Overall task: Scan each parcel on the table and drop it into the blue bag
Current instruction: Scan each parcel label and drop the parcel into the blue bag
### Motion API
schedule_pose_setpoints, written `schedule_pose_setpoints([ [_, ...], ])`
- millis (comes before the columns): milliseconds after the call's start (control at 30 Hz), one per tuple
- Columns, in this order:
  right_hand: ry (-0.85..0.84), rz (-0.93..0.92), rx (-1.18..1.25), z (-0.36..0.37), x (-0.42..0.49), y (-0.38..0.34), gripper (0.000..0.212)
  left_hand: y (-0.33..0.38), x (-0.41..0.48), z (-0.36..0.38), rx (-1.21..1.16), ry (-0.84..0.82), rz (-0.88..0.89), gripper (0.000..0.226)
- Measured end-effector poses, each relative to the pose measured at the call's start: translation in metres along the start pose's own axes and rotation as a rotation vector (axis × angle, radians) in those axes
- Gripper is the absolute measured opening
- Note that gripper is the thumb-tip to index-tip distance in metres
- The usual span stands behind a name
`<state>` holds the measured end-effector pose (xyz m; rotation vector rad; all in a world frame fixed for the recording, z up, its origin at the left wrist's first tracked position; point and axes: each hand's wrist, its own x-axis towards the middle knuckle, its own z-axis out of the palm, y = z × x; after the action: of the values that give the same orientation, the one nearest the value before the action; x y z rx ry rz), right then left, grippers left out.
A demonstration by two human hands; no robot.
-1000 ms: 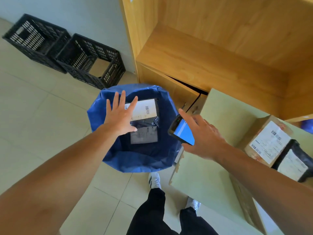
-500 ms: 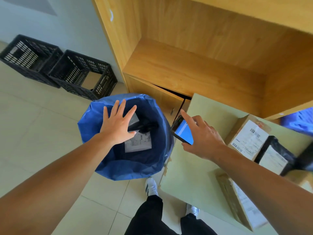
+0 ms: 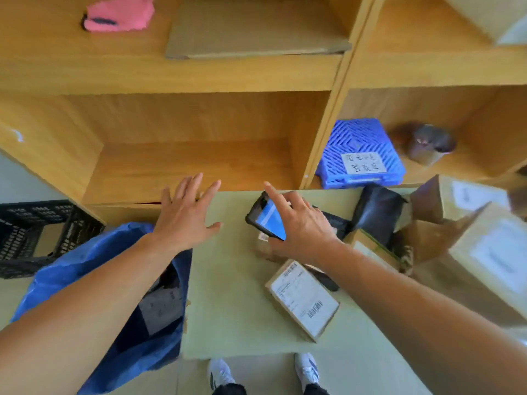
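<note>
Now | left hand (image 3: pixel 185 218) empty, fingers spread, over table (image 3: pixel 228 295) edge beside blue bag (image 3: pixel 85 266), likely free for the next pick | right hand (image 3: pixel 302 232) grips phone scanner (image 3: pixel 266 220), screen up, index raised | nearest labelled parcel (image 3: pixel 302 299) lies flat near table front, long axis diagonal, barcode end toward the person.

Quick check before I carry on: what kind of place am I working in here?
Probably a parcel sorting or pickup room: labelled cardboard boxes piled on the table, wooden shelving behind it, and a blue bag already holding parcels.
</note>
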<state>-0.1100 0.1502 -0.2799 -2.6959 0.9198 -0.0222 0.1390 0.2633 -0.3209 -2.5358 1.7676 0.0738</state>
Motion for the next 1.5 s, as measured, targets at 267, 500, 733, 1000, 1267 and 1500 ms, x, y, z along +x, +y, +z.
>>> schedule_pose_setpoints([
  [267, 0.153, 0.208, -0.022, -0.074, -0.103, 0.139, 0.118, 0.193, 0.052, -0.06, -0.058, 0.11, 0.258, 0.1],
  [500, 0.269, 0.344, 0.026, -0.104, -0.198, 0.232, 0.112, 0.36, 0.061, -0.076, -0.051, 0.149, 0.444, 0.1],
  [733, 0.279, 0.496, 0.004, -0.118, -0.292, 0.311, 0.116, 0.496, 0.042, -0.059, -0.251, -0.112, 0.478, 0.116],
  [1000, 0.216, 0.629, 0.049, -0.089, -0.349, 0.345, 0.117, 0.524, 0.053, -0.025, -0.528, -0.455, 0.156, 0.114],
  [1267, 0.166, 0.669, 0.08, -0.08, -0.365, 0.353, 0.118, 0.546, 0.057, -0.007, -1.127, -0.636, -0.068, 0.055],
  [1500, 0.19, 0.699, 0.059, -0.094, -0.356, 0.358, 0.12, 0.541, 0.06, -0.022, -1.095, -0.375, 0.014, 0.054],
])
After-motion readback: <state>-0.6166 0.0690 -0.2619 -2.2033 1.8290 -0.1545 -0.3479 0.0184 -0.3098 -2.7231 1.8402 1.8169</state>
